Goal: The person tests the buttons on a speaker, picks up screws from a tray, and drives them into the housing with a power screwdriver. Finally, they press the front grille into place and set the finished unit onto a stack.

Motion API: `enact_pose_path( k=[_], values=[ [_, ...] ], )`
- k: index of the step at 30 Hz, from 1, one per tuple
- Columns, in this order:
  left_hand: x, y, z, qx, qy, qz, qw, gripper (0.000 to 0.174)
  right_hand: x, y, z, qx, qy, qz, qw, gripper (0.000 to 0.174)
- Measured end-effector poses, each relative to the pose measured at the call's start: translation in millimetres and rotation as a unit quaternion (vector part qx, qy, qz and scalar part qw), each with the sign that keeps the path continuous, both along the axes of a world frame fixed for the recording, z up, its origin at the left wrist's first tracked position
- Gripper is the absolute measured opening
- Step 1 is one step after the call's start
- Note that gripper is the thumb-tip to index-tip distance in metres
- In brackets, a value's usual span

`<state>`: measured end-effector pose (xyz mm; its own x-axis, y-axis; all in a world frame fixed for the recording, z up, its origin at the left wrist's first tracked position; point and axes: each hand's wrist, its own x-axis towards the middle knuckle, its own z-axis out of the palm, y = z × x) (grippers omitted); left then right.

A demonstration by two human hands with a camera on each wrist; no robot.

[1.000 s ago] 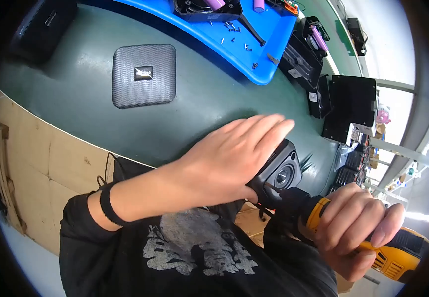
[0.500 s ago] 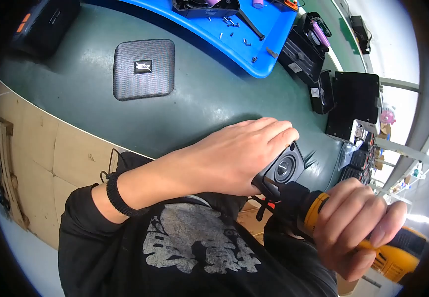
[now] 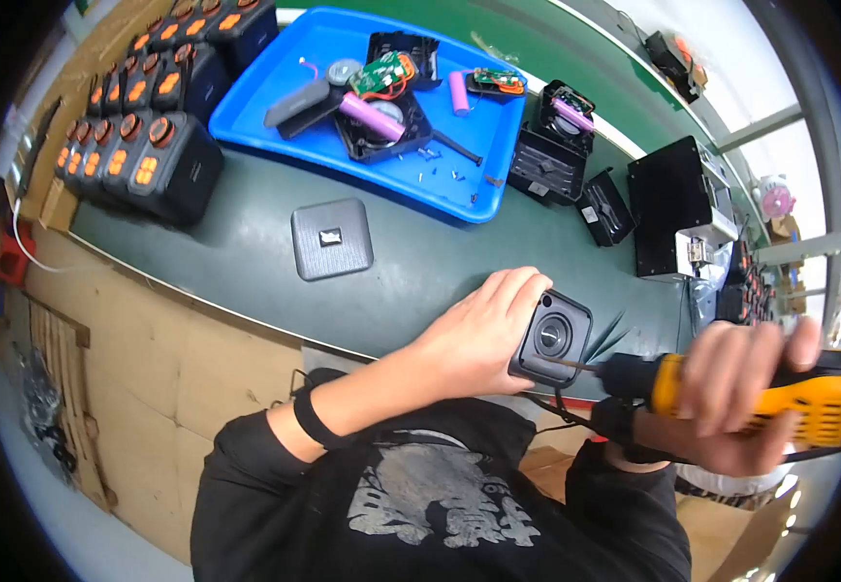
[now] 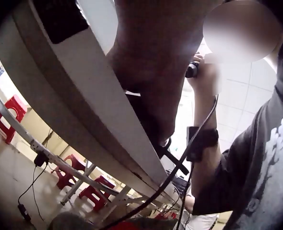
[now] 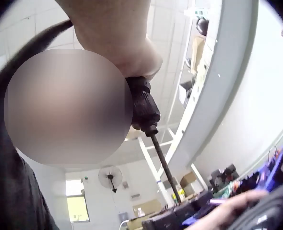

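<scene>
Your head view takes in the whole bench. Your left hand (image 3: pixel 478 335) is wrapped round the small black speaker (image 3: pixel 553 338), fingers curled over its top, holding it at the near edge of the green table (image 3: pixel 246 242). Your right hand (image 3: pixel 740 388) is closed round the yellow screwdriver (image 3: pixel 827 393). Its bit (image 3: pixel 575 365) runs across to the speaker's lower near corner, where the tip meets the housing. Only this view shows the grille cover (image 3: pixel 331 239) lying flat farther back on the table, well apart from both hands, and the blue tray (image 3: pixel 275 58) of parts behind it. Your left wrist view gives none of that: it looks up from below the table edge, your left hand is a dark mass close to the lens, and red stools (image 4: pixel 2 115) stand on the floor beneath. Your right wrist view shows what the head view blurs: your fingers clamped on the black front end of the screwdriver and the bit slanting down to the speaker, with a ceiling fan (image 5: pixel 110 177) beyond. The speaker sits inside your left grip; your right hand is apart from it, joined only by the tool.
</scene>
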<state>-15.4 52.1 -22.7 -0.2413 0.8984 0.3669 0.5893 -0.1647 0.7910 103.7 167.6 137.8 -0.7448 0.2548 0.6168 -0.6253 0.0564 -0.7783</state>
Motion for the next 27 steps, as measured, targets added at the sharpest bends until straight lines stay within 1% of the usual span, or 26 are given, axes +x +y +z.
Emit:
enact_pose_path(
  k=[2, 3, 4, 5, 6, 7, 8, 10, 12, 14, 16, 17, 18, 20, 21, 22, 24, 26, 27],
  values=[
    [7.8, -0.9, 4.4, -0.017, 0.014, 0.048, 0.999, 0.096, 12.2, 15.1, 15.8, 0.001, 0.053, -0.029, 0.998, 0.042],
    [11.9, -1.7, 5.3, -0.017, 0.034, 0.062, 0.997, 0.101, 18.0, 22.9, 18.7, 0.006, 0.056, -0.026, 0.998, 0.041],
    [15.1, -3.5, 7.8, -0.018, 0.045, 0.052, 0.997, 0.101, 24.0, 30.2, 21.3, 0.011, 0.059, -0.023, 0.998, 0.04],
    [17.5, -6.4, 10.0, -0.036, 0.072, 0.065, 0.995, 0.103, 30.7, 36.7, 23.9, 0.024, 0.032, -0.023, 0.999, 0.04],
    [16.8, -8.5, 12.6, -0.053, 0.099, 0.078, 0.991, 0.106, 32.9, 36.8, 18.7, -0.009, 0.043, -0.036, 0.998, 0.041],
    [11.9, -13.1, 20.9, -0.079, 0.102, 0.053, 0.99, 0.11, 37.1, 40.1, 14.5, -0.018, 0.044, -0.036, 0.998, 0.042],
    [3.9, -17.4, 31.9, -0.081, 0.111, 0.044, 0.99, 0.11, 41.6, 43.2, 11.3, -0.028, 0.044, -0.036, 0.998, 0.043],
    [-17.4, -22.1, 56.7, -0.108, 0.155, 0.046, 0.981, 0.096, 50.7, 47.1, 7.8, -0.042, 0.051, -0.057, 0.996, 0.044],
    [-43.4, -22.9, 77.7, -0.114, 0.201, 0.086, 0.969, 0.066, 60.4, 53.0, 4.3, -0.051, 0.043, -0.027, 0.997, 0.046],
    [-68.5, -13.6, 87.3, -0.167, 0.156, 0.121, 0.966, 0.035, 66.8, 54.0, 1.4, -0.073, 0.047, -0.032, 0.996, 0.047],
    [-88.7, 1.4, 82.0, -0.156, 0.231, 0.142, 0.95, 0.024, 69.9, 56.2, -2.2, -0.075, 0.058, -0.02, 0.995, 0.048],
    [-96.2, 8.6, 79.7, -0.184, 0.241, 0.142, 0.942, 0.024, 72.5, 57.1, -2.4, -0.083, 0.055, -0.002, 0.995, 0.049],
    [-102.5, 15.5, 74.9, -0.185, 0.246, 0.14, 0.941, 0.024, 75.0, 58.3, -1.7, -0.085, 0.059, -0.004, 0.995, 0.049],
    [-112.7, 28.1, 62.4, -0.181, 0.311, 0.126, 0.924, 0.023, 79.8, 60.9, 0.3, -0.063, 0.02, 0.021, 0.998, 0.05],
    [-117.2, 33.2, 55.9, -0.182, 0.314, 0.123, 0.924, 0.023, 81.4, 62.1, 0.8, -0.073, 0.015, 0.046, 0.996, 0.049],
    [-120.2, 38.2, 51.1, -0.194, 0.311, 0.115, 0.923, 0.023, 80.3, 59.7, -1.0, -0.075, 0.017, 0.043, 0.996, 0.049],
    [-122.7, 47.6, 48.0, -0.206, 0.31, 0.104, 0.922, 0.023, 74.6, 52.4, -4.8, -0.102, 0.061, -0.055, 0.991, 0.045],
    [-121.4, 55.4, 48.5, -0.278, 0.254, 0.123, 0.918, 0.023, 76.5, 54.0, -5.1, -0.106, 0.06, -0.053, 0.991, 0.045],
    [-125.0, 55.7, 43.6, -0.257, 0.253, 0.119, 0.925, 0.023, 77.5, 55.2, -5.6, -0.101, 0.061, -0.044, 0.992, 0.045]
  ],
)
